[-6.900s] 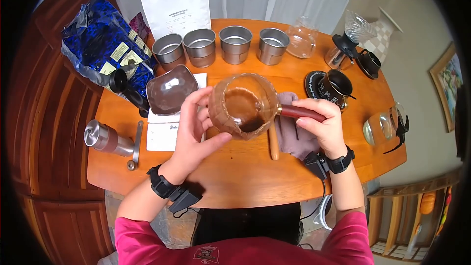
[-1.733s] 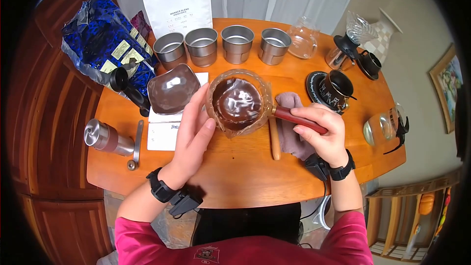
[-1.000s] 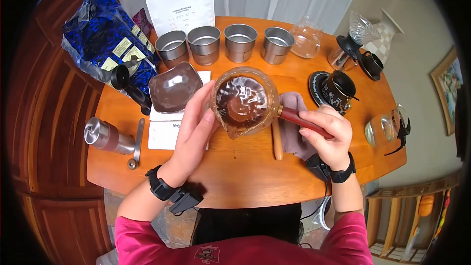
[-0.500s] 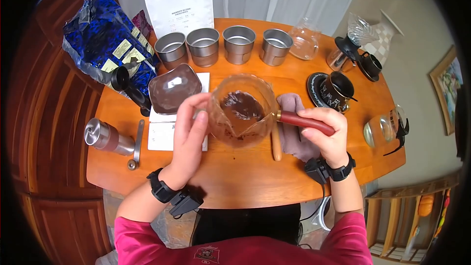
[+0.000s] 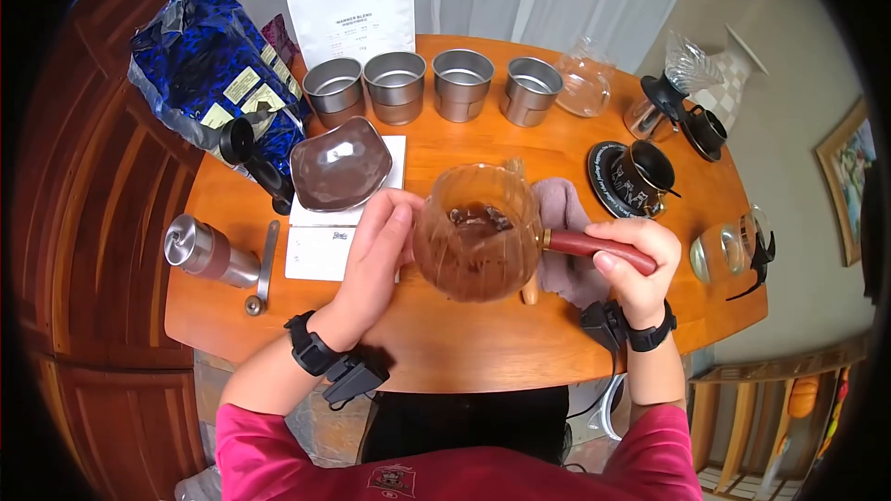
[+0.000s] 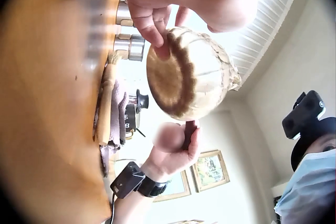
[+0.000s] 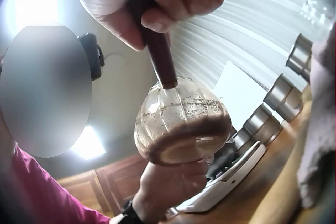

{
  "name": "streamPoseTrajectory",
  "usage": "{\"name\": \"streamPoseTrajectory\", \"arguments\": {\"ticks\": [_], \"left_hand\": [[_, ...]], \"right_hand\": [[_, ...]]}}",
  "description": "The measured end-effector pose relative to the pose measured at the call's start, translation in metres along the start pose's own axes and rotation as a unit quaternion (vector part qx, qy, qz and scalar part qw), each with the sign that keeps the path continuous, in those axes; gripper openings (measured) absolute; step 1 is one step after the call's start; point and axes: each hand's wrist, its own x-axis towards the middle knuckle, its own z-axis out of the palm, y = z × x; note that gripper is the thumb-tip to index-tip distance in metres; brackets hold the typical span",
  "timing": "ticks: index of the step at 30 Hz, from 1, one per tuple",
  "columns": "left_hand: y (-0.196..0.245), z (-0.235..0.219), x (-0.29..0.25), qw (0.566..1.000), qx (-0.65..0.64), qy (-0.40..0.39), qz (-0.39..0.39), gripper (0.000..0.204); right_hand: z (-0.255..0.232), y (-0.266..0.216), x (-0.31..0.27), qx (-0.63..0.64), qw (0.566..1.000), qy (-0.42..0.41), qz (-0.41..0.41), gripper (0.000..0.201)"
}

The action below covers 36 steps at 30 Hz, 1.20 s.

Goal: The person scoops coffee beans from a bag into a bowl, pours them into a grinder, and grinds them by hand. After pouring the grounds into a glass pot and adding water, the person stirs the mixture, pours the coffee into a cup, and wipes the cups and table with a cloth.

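Observation:
In the head view a ribbed glass pot (image 5: pixel 478 255) with dark brown liquid is held above the table, tilted so its side shows. My right hand (image 5: pixel 640 264) grips its dark red wooden handle (image 5: pixel 594 246). My left hand (image 5: pixel 376 255) is at the pot's left side, its fingers loosely extended and partly hidden by the glass. The left wrist view shows fingertips (image 6: pixel 161 51) of that hand touching the pot near its base (image 6: pixel 169 80). In the right wrist view the liquid lies low in the pot (image 7: pixel 184 124), with dark specks on the glass above it.
Behind stand several metal cups (image 5: pixel 461 88) and a glass server (image 5: pixel 585 88). A brown dish (image 5: pixel 342 167) sits on a white scale (image 5: pixel 316 253); a grinder (image 5: pixel 212 255) lies left. Right are a cloth (image 5: pixel 566 269), a black cup (image 5: pixel 647 167) and a glass kettle (image 5: pixel 719 246).
The pot has tipped from its opening facing the view to its side showing, and has shifted lower and slightly right. Both hands moved with it; the right kept its grip on the handle.

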Motion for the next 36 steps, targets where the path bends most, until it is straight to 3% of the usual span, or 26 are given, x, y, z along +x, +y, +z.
{"name": "streamPoseTrajectory", "arguments": {"ticks": [2,3,6,8,10,13,16,17,20,23,25,28,29,32,36], "left_hand": [[0.004,0.006,-0.004,0.999,0.024,0.024,0.021,0.025],[0.004,0.005,-0.004,0.998,0.022,0.033,0.041,0.026],[0.005,0.003,-0.003,0.991,0.041,0.051,0.119,0.031],[0.006,0.002,0.0,0.976,0.085,0.05,0.194,0.036],[0.008,0.005,-0.001,0.978,0.076,0.006,0.196,0.043],[0.017,0.018,-0.005,0.979,0.075,-0.018,0.186,0.044],[0.014,0.008,-0.005,0.999,-0.025,-0.034,0.026,0.042],[0.006,0.0,-0.003,0.998,-0.055,-0.036,0.008,0.041],[0.0,-0.006,0.0,0.999,-0.029,0.005,0.025,0.04],[0.014,0.005,-0.001,0.996,0.012,0.053,0.075,0.044],[0.013,0.002,-0.001,0.995,-0.002,0.033,0.091,0.041],[0.015,0.006,-0.002,0.995,-0.017,0.0,0.1,0.04],[0.017,0.007,-0.002,0.995,-0.021,-0.012,0.1,0.041],[0.01,0.0,-0.003,0.995,0.041,-0.028,0.082,0.043],[0.018,0.005,-0.003,0.991,0.046,0.009,0.122,0.043]], "right_hand": [[-0.002,0.004,0.0,0.082,0.995,-0.008,0.059,0.025],[-0.003,0.004,-0.002,0.125,0.983,-0.021,0.135,0.027],[0.008,0.009,-0.002,0.153,0.977,-0.011,0.147,0.029],[0.01,0.01,0.0,0.094,0.993,-0.005,0.065,0.03],[0.011,0.007,0.004,-0.004,0.999,0.005,-0.035,0.029],[0.006,0.0,0.001,-0.071,0.996,0.013,-0.049,0.027],[0.005,-0.006,0.0,-0.049,0.997,0.037,-0.045,0.025],[0.004,-0.006,-0.003,0.008,0.999,0.047,0.021,0.024],[0.005,0.003,-0.004,0.149,0.978,0.025,0.141,0.025],[0.007,0.011,-0.005,0.129,0.986,0.011,0.102,0.027],[0.009,0.012,-0.006,0.097,0.992,0.034,0.072,0.027],[0.008,-0.002,-0.004,0.093,0.986,0.084,0.111,0.025],[0.005,0.005,-0.004,0.082,0.989,0.084,0.092,0.025],[0.003,0.006,-0.003,0.166,0.974,0.056,0.141,0.024],[0.01,0.009,-0.003,0.17,0.978,0.062,0.103,0.024]]}}
